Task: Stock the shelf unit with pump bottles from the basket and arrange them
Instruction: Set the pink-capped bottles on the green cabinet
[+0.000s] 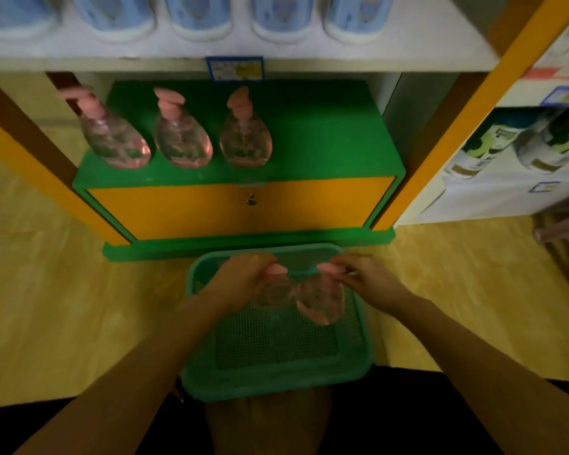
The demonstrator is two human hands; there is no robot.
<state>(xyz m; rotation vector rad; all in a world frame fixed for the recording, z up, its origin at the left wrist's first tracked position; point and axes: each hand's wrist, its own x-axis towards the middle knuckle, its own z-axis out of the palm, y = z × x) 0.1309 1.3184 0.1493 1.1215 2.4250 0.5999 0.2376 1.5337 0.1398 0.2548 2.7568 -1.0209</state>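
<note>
Three pink pump bottles stand in a row on the green bottom shelf (pixel 326 133): one at the left (pixel 114 139), one in the middle (pixel 182 141) and one on the right (pixel 245 139). Below, a green mesh basket (pixel 276 376) sits on the floor. Over it my left hand (pixel 243 277) grips a clear pink pump bottle (pixel 275 295) by its neck. My right hand (pixel 363 277) pinches the pump head of a second pink bottle (pixel 322 300). Both bottles hang side by side above the basket's far half.
White-and-blue bottles (pixel 197 14) line the white shelf above, with a blue price tag (pixel 234 69) on its edge. An orange locked panel (pixel 243 208) fronts the base. Another shelf unit with green-white bottles (pixel 483 149) stands at the right. Yellow floor lies on both sides.
</note>
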